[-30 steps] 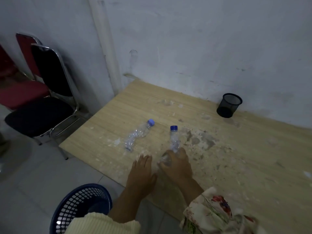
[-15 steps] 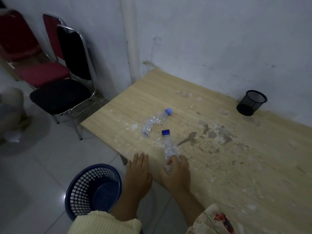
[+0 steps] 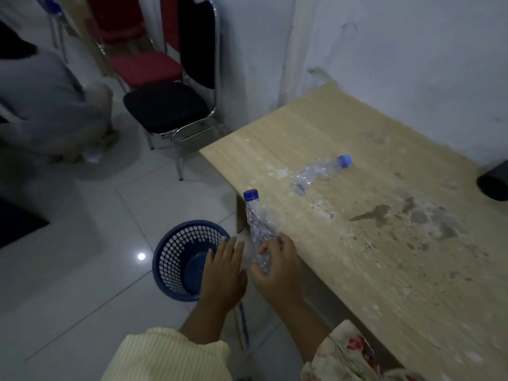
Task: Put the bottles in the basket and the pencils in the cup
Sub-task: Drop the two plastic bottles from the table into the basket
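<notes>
My right hand (image 3: 277, 266) grips the lower end of a crumpled clear bottle with a blue cap (image 3: 257, 221), held upright at the table's near-left edge. My left hand (image 3: 224, 273) is open with flat fingers, just left of the bottle and over the blue mesh basket (image 3: 171, 251) that stands on the floor. A second crumpled bottle with a blue cap (image 3: 320, 171) lies on the wooden table (image 3: 384, 257). The black mesh cup (image 3: 493, 182) is cut off at the right edge. A pencil or pen (image 3: 243, 325) lies on the floor below my arms.
Black and red chairs (image 3: 167, 105) stand by the wall left of the table. A person sits on the floor at far left (image 3: 52, 105). The tabletop is stained and flaky. White floor tiles surround the basket.
My right hand has carried the bottle off the table surface toward its left edge, nearer the basket. The left hand moved along beside it, and the view swung left.
</notes>
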